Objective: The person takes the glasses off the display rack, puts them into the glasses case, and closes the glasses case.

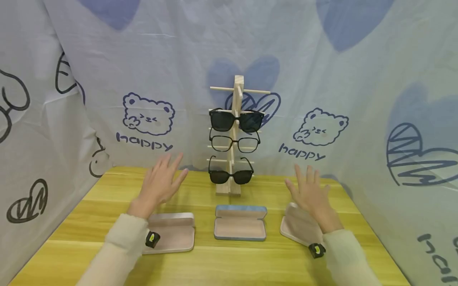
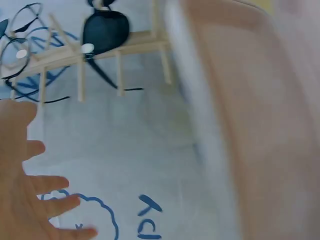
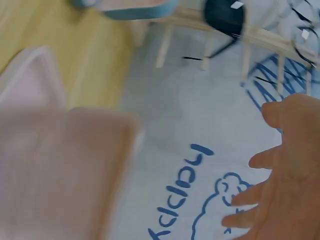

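Observation:
Fingers spread, my left hand (image 1: pixel 159 182) hovers above the left glasses case (image 1: pixel 175 234), which lies open with a pale pink lining. My right hand (image 1: pixel 312 194), also spread and holding nothing, is over the open right case (image 1: pixel 297 226) and partly hides it. Between them an open blue case (image 1: pixel 240 228) shows a bare lining. Behind it stands a wooden display rack (image 1: pixel 239 82) carrying dark sunglasses (image 1: pixel 222 121) on top, clear black-framed glasses (image 1: pixel 222 143) in the middle and another pair of sunglasses (image 1: pixel 219 177) at the bottom.
The cases and rack stand on a yellow wood-grain table (image 1: pixel 214 262). A white cloth (image 1: pixel 193 47) printed with hearts, bears and "happy" hangs behind and at both sides. One bare peg (image 1: pixel 257 91) crosses the rack near its top. Each wrist wears a small black device (image 1: pixel 152 239).

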Motion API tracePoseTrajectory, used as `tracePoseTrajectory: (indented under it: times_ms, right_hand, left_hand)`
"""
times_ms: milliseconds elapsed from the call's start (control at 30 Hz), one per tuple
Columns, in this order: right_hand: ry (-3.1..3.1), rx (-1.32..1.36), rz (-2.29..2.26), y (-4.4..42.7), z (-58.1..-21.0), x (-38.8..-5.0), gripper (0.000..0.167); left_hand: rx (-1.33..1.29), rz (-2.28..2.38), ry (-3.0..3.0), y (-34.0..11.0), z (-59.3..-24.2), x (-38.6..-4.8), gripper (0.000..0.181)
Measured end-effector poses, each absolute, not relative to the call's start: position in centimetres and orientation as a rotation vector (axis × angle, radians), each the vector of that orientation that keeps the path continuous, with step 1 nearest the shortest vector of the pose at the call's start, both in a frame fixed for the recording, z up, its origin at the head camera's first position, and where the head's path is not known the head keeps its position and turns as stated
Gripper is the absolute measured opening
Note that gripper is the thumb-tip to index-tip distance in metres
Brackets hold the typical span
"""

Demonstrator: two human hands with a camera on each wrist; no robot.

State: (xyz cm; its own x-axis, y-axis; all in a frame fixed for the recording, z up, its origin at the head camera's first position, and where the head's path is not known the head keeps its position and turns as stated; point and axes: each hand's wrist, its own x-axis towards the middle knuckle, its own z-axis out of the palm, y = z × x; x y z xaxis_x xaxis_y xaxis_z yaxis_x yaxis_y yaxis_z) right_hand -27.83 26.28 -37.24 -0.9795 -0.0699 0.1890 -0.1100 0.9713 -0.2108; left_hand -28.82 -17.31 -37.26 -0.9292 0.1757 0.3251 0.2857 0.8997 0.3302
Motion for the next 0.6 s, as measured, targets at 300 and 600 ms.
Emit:
tracePoseTrajectory:
  times_ms: [300,600]
  right_hand:
    - [-2.703,0.215,0.902,26.0,-31.4,-28.9,0.049]
    - [-2.610,0.291,1.043,23.7,-26.8,-30.4,0.045]
  left_hand:
    - [-0.578,-1.173,-2.397,-16.6,-32.0,-30.5,0.048]
    - [-0.539,-1.276,-2.369,-15.3,-27.6,-31.8,0.046]
